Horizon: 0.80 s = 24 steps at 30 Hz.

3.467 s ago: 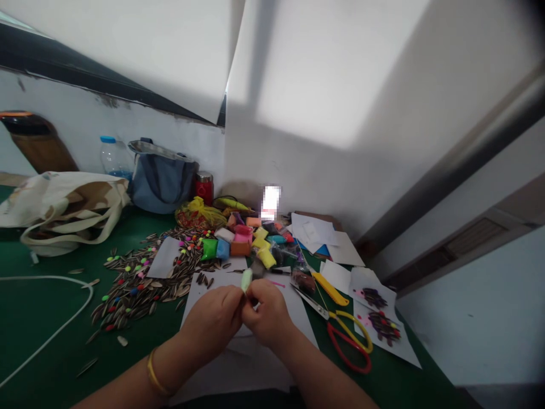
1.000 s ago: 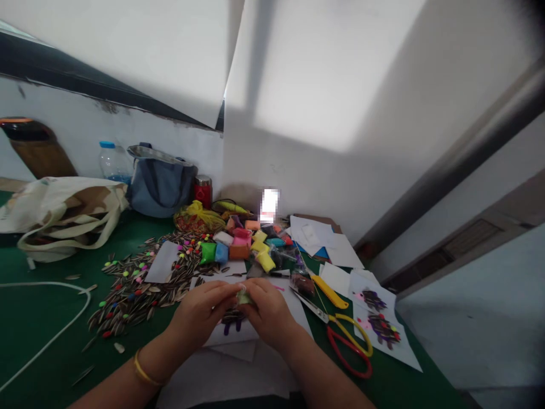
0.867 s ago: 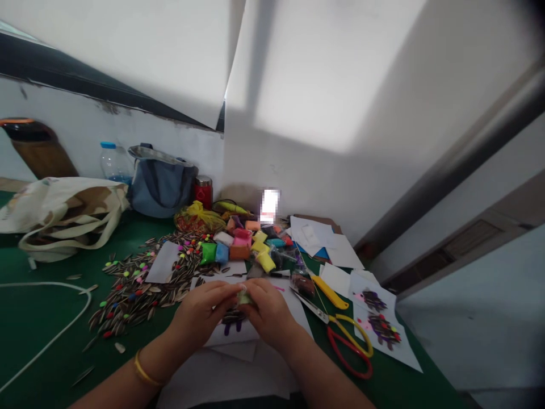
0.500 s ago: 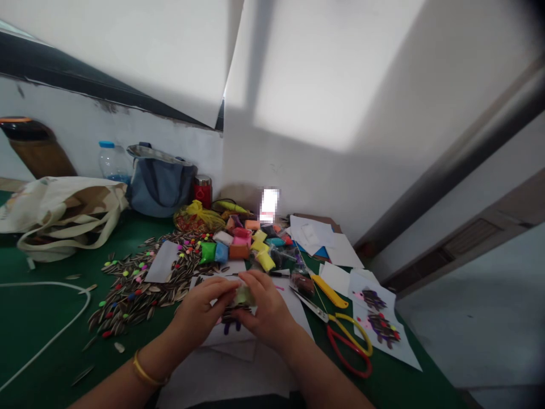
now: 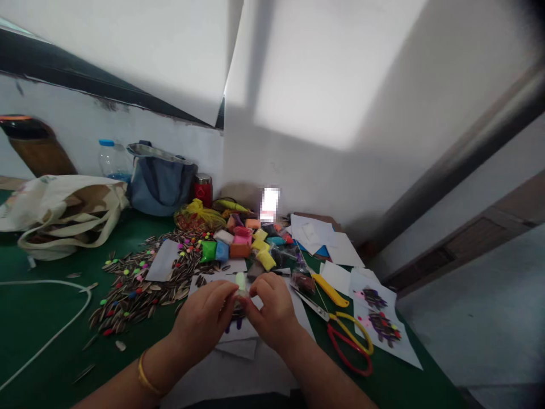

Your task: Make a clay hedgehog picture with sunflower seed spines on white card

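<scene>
A small packet of pale green modelling clay in a clear wrapper is pinched between my two hands. My left hand grips its near end from the left, thumb and fingers closed. From the other side, my right hand closes its thumb and forefinger on the same wrapper. Directly beneath lies a white sheet of paper with a picture made of seeds and purple marks, mostly hidden by my hands. Behind are several bagged blocks of coloured clay, including a green packet and a yellow packet.
Striped sunflower seeds and small coloured balls spread on the left. Open scissors, a yellow cutter and a decorated sheet lie right. A white cable curves at far left; bags and bottles stand behind.
The clay packet has turned upright, its green end now showing above my fingertips. My hands have shifted from cupping around it to pinching its near end.
</scene>
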Available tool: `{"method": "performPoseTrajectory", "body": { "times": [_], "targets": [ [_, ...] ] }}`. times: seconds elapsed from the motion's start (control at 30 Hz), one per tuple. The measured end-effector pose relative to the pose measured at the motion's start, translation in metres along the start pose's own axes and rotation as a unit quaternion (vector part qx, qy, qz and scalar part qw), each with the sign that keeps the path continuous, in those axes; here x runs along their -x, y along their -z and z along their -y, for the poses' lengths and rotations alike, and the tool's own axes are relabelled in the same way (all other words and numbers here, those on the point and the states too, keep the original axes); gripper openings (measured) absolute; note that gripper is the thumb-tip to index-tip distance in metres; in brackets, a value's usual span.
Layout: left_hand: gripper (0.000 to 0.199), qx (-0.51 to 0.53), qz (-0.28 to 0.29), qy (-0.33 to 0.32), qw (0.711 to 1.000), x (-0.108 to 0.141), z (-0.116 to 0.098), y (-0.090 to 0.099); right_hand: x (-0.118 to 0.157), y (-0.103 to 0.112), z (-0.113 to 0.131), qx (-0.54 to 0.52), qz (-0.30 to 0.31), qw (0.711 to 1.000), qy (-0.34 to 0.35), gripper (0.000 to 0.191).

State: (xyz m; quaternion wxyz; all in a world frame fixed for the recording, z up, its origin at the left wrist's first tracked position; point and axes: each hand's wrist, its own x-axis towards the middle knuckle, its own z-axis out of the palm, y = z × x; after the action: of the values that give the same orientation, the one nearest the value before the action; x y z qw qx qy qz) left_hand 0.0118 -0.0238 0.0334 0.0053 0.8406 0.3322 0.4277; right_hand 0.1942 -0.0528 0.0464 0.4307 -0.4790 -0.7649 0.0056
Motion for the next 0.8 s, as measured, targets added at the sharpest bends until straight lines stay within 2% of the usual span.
{"method": "performPoseTrajectory", "body": {
  "times": [0.07,0.13,0.23,0.37,0.53,0.67,0.8],
  "targets": [
    [0.022,-0.013,0.000,-0.020,1.000,-0.001,0.001,0.000,0.000,0.000,0.000,0.009,0.019,1.000,0.011,0.021],
    [0.025,-0.018,0.023,-0.036,0.999,-0.003,0.000,0.001,0.000,0.000,0.001,0.023,0.034,0.999,0.016,0.021],
    [0.020,-0.031,0.040,-0.043,0.998,-0.004,0.000,0.001,-0.001,-0.001,0.001,0.047,0.053,0.997,0.021,0.024],
    [0.015,-0.057,0.031,-0.050,0.997,-0.002,0.001,0.001,-0.002,0.000,0.001,0.086,0.080,0.993,0.034,0.025],
    [0.014,-0.074,0.079,-0.033,0.994,0.000,0.000,0.001,-0.005,0.005,0.002,0.132,0.097,0.985,0.057,0.022],
    [0.015,-0.072,0.097,-0.019,0.992,-0.002,-0.001,0.000,-0.008,0.009,0.002,0.131,0.100,0.984,0.066,0.022],
    [0.015,-0.075,0.090,-0.026,0.993,-0.005,0.000,0.003,-0.009,0.010,0.000,0.111,0.095,0.988,0.051,0.023]
  ]
}}
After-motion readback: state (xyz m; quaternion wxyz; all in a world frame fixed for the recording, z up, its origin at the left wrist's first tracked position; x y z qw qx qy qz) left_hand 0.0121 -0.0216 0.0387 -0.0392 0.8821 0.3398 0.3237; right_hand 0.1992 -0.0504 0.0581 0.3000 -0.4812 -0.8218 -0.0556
